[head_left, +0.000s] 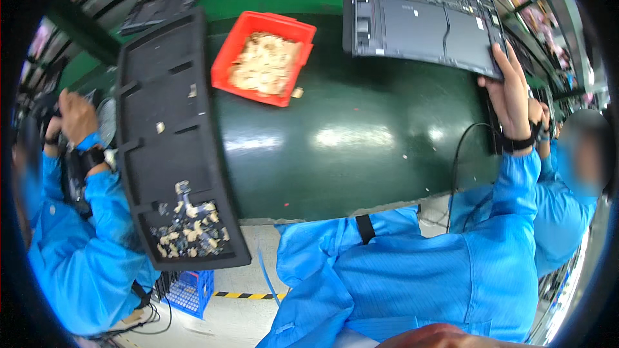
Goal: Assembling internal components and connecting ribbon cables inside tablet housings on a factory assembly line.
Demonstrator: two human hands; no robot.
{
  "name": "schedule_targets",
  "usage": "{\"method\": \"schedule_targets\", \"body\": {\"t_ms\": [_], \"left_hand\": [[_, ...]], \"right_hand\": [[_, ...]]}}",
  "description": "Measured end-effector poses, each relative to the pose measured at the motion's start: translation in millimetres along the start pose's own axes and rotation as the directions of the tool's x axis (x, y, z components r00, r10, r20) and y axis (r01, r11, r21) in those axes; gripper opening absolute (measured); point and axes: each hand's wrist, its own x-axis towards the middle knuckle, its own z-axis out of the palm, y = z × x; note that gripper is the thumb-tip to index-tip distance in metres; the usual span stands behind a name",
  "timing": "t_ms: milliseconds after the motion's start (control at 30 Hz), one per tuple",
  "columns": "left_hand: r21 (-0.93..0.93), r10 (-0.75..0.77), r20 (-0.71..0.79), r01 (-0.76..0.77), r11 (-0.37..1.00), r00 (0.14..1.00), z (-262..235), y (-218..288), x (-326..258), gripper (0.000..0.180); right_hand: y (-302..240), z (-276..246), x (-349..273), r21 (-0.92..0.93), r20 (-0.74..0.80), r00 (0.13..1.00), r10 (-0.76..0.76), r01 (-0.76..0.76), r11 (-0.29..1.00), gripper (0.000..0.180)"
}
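Observation:
My right hand, with a black strap around the wrist, reaches out at the right and grips the near right corner of a grey opened laptop base. The base lies flat on the dark green table at the far right, its inner parts and two dark battery panels facing up. My blue sleeve runs from the lower middle up to that hand. My left hand is out of view.
A red bin of pale scraps stands at the far middle. A long black compartment tray with small bits lies at the left. Co-workers in blue sit at the left and right. A black cable hangs off the table's right edge.

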Motion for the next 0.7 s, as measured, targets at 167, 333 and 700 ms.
{"method": "schedule_targets", "body": {"t_ms": [167,333,700], "left_hand": [[0.203,0.135,0.423,-0.239,0.949,0.896,144,-25,34,0.032],[0.291,0.153,0.635,-0.417,0.861,0.757,235,-59,-76,0.031],[0.413,0.079,0.828,-0.699,0.584,0.555,410,-57,-284,0.029]], "right_hand": [[-7,-40,-131,-0.066,-0.359,0.933,0.039,-0.068,0.996,0.050],[16,-40,-187,0.059,-0.339,0.923,0.181,-0.171,0.984,0.054],[59,-26,-231,0.261,-0.351,0.860,0.371,-0.291,0.920,0.052]]}}
